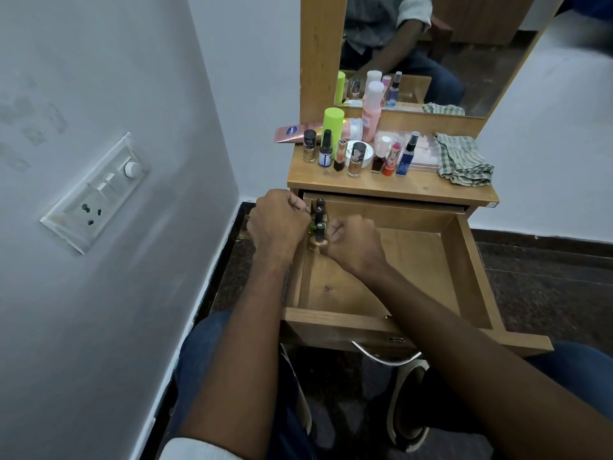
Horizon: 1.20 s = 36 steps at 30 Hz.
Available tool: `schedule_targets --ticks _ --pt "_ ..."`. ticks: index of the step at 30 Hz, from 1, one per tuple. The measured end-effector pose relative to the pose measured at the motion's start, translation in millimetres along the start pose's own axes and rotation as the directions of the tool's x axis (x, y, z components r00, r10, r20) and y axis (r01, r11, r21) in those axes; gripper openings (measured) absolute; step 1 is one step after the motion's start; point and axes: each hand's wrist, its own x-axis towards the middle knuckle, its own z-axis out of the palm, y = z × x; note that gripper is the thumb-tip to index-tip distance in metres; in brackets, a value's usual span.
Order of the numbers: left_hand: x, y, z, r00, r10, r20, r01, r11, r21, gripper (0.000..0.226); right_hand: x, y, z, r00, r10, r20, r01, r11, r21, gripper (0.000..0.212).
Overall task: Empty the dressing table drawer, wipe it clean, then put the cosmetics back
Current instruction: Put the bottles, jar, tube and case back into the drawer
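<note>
Drawer (457, 260), pulled open: black-capped bottles (320, 220) lined along its back-left corner. Left hand (278, 224) and right hand (353, 244), both curled, pinch bottles there. Remaining cosmetics (358, 154) wait on the tabletop (381, 185). Advice: seat each bottle upright, snug against its neighbour.
</note>
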Motion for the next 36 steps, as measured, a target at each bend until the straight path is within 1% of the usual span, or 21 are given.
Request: schedule_targets --ticks 3,8,12,16,19,21,23,25,26,28,30,32,34,36 --pt "1 -2 2 1.000 -0.006 0.001 0.006 1.000 0.006 0.014 1 3 4 0.999 0.031 0.041 -0.030 0.999 -0.022 0.024" --pt "3 -5 2 1.000 -0.007 0.008 0.007 1.000 -0.004 0.021 9 -5 8 1.000 0.015 0.012 -0.015 0.999 -0.042 0.018" --pt "3 -5 3 1.000 -0.004 0.007 0.004 1.000 -0.011 0.015 13 -7 9 0.998 0.069 -0.004 -0.069 0.995 -0.073 0.027" --pt "3 -5 3 1.000 -0.010 0.010 0.010 1.000 -0.002 0.016 11 -7 7 0.998 0.067 -0.006 -0.068 0.994 -0.085 0.034" --pt "2 -2 2 1.000 -0.006 0.009 0.006 1.000 0.017 0.017 9 -9 -3 0.998 0.056 0.010 -0.055 0.992 -0.113 0.028" --pt "2 0 1 1.000 0.012 0.007 -0.012 1.000 0.028 0.017 8 -13 -11 0.999 0.035 -0.007 -0.036 0.986 -0.165 0.019" --pt "2 4 -1 0.999 0.032 -0.002 -0.032 0.999 0.017 0.013 7 -17 -21 0.998 -0.004 -0.062 -0.009 0.979 -0.202 0.011" --pt "3 9 -3 0.997 0.080 -0.005 -0.080 0.997 -0.011 0.010 8 -21 -36 0.986 -0.059 -0.156 0.030 0.983 -0.184 0.016" --pt "2 11 -4 0.994 0.112 -0.004 -0.112 0.993 -0.031 0.010 8 -23 -45 0.971 -0.082 -0.226 0.045 0.986 -0.161 0.017" --pt "2 16 -5 0.985 0.170 -0.008 -0.170 0.983 -0.073 0.007 13 -25 -65 0.913 -0.089 -0.398 0.047 0.992 -0.115 0.012" --pt "2 18 -3 0.976 0.216 -0.012 -0.216 0.972 -0.091 0.005 21 -22 -82 0.851 -0.054 -0.522 0.025 0.998 -0.062 0.006" --pt "2 19 0 0.969 0.248 -0.006 -0.247 0.964 -0.095 0.005 26 -17 -93 0.825 -0.024 -0.564 0.016 1.000 -0.019 0.004" --pt "3 21 2 0.964 0.264 -0.001 -0.263 0.960 -0.091 0.004 28 -15 -100 0.836 -0.044 -0.547 0.043 0.999 -0.015 0.006" --pt "3 22 3 0.964 0.264 -0.009 -0.264 0.961 -0.087 0.004 30 -18 -98 0.857 -0.099 -0.505 0.094 0.995 -0.034 0.007"
